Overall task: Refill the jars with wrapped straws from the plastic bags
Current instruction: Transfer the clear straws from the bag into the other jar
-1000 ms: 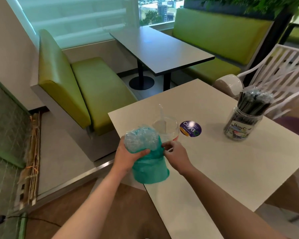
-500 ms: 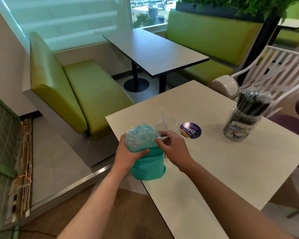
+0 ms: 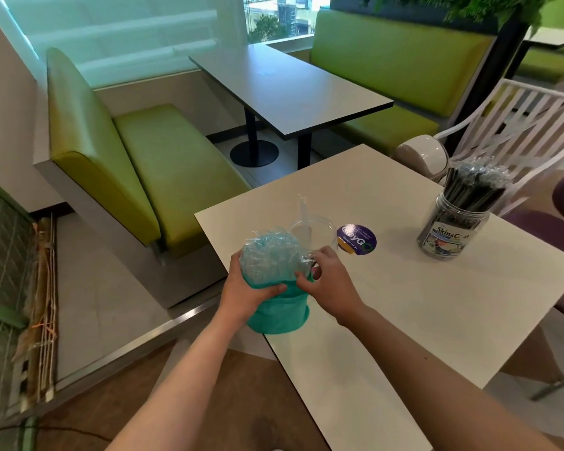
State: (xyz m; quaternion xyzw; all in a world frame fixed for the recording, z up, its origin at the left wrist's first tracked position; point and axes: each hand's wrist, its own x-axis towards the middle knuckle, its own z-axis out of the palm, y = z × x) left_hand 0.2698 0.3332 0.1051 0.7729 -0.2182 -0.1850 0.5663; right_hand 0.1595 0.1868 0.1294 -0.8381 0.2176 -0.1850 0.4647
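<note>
in the head view, the left hand (image 3: 246,289) wraps its fingers around a teal plastic bag (image 3: 274,288) of wrapped straws, held upright at the near left edge of the table (image 3: 437,304). the right hand (image 3: 328,281) pinches at the bag's top, just in front of a clear jar (image 3: 313,234) holding one straw. a second jar (image 3: 453,227), full of dark straws, stands well apart. risk: the bag overhangs the edge, so a loose grip could spill straws to the floor, or the right hand could knock the light jar.
</note>
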